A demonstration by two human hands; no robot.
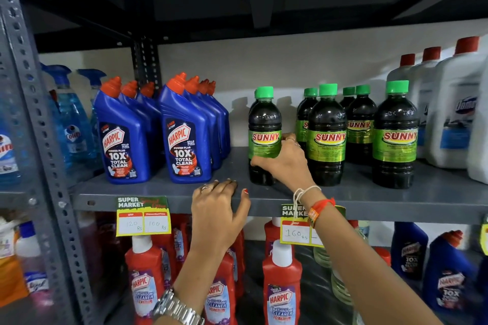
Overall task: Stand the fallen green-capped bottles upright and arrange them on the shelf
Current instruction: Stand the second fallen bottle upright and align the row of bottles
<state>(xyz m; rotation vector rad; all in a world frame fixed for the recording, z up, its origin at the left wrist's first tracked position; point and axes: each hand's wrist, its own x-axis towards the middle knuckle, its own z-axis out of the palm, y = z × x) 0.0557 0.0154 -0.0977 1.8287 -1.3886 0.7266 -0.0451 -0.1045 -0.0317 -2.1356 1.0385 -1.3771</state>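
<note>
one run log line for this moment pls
right hand gripping leftmost upright Sunny bottle | left hand resting on shelf edge | visible green-capped bottles upright

Green-capped bottles upright on grey shelf [163, 194].

Dark liquid, green "SUNNY" labels, bright green caps, all standing. Leftmost bottle [264, 137] stands apart at the left, another partly hidden right behind it. Middle front bottle [327, 134] has one behind-left [306, 116]. Right front bottle [395, 134] near the shelf edge; two more [359, 124] stand further back between middle and right. None lying down.
</note>
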